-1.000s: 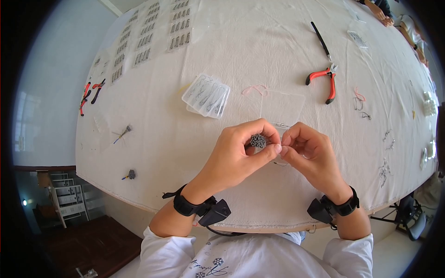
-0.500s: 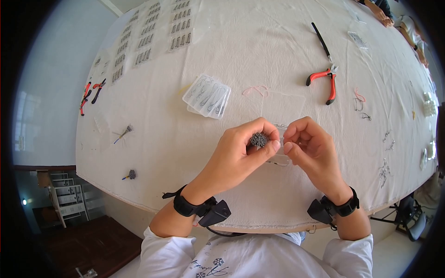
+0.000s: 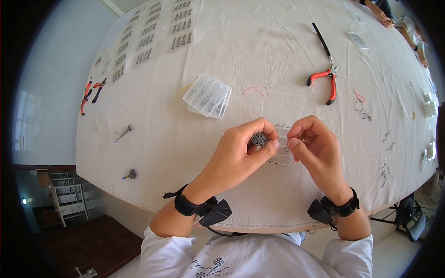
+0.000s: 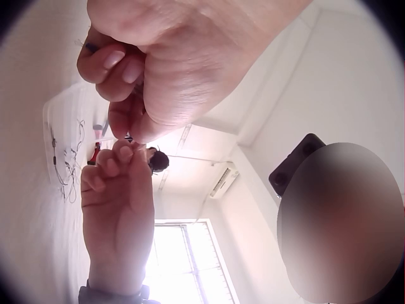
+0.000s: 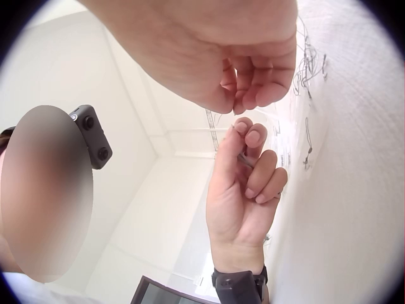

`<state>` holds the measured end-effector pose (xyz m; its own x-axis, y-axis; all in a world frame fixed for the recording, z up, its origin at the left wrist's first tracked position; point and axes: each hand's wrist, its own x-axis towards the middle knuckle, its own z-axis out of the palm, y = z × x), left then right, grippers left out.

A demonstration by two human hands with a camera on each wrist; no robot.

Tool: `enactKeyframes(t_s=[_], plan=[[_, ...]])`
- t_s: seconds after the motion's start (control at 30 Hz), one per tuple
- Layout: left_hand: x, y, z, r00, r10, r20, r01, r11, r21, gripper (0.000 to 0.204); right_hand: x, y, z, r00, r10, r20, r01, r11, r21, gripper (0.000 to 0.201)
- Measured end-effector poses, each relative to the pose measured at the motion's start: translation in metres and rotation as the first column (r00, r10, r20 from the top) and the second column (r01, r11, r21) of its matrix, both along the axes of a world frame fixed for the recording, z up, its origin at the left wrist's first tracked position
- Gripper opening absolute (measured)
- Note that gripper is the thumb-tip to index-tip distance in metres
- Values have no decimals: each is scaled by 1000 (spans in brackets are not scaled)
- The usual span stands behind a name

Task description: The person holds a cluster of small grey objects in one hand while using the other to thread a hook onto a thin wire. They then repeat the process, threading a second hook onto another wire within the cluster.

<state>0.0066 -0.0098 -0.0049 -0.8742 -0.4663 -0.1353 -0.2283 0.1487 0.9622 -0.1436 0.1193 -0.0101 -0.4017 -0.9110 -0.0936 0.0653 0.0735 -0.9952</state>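
Observation:
In the head view, my left hand (image 3: 241, 150) grips a bundle of thin stems with a dark grey beaded head (image 3: 259, 139), its fingers curled round it. My right hand (image 3: 320, 157) is just right of it, thumb and fingertips drawn together on what looks like a very fine strand, too small to make out clearly. A narrow gap lies between the two hands. Under them an open clear case (image 3: 282, 102) lies on the cloth, partly hidden. The left wrist view shows my left hand (image 4: 171, 63) curled above my right hand (image 4: 120, 209).
Left of the hands are stacked clear boxes of looped wires (image 3: 207, 96). Red-handled pliers (image 3: 330, 83) lie at the upper right, with wire pieces (image 3: 384, 173) below. Two small bundles (image 3: 124, 133) and more pliers (image 3: 85, 98) are at the left; bagged parts (image 3: 181, 41) are farther back.
My right hand has moved away from my left fingertips toward the right, opening a gap between them. My left hand still grips the bundle, nearly unmoved.

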Motion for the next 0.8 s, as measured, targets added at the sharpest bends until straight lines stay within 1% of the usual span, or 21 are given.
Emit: enactKeyframes(t_s=[0.1, 0.2, 0.4, 0.5, 0.6, 0.7, 0.8], plan=[[0, 0, -1, 1000, 16, -6, -16, 1000, -6, 13, 0, 0, 3, 997, 6, 76, -5, 1000, -9, 12], [0, 0, 1, 999, 32, -6, -32, 999, 14, 14, 2, -2, 0, 995, -13, 102, 19, 998, -56, 13], [0, 0, 2, 998, 56, -6, -56, 997, 44, 14, 2, -2, 0, 993, -25, 115, 32, 997, -64, 14], [0, 0, 2, 998, 67, -3, -67, 996, 56, 14, -1, -2, -2, 999, -31, 29, 33, 998, -61, 14], [0, 0, 3, 997, 71, 3, -71, 995, 63, 14, -2, -2, -3, 998, -56, 4, 57, 996, -67, 15], [0, 0, 1, 997, 71, -1, -71, 996, 57, 13, -1, -2, -3, 995, -60, 77, 68, 993, -94, 15], [-1, 0, 1, 998, 70, 1, -70, 996, 51, 13, 0, -1, -2, 996, -61, 69, 67, 994, -83, 16]])
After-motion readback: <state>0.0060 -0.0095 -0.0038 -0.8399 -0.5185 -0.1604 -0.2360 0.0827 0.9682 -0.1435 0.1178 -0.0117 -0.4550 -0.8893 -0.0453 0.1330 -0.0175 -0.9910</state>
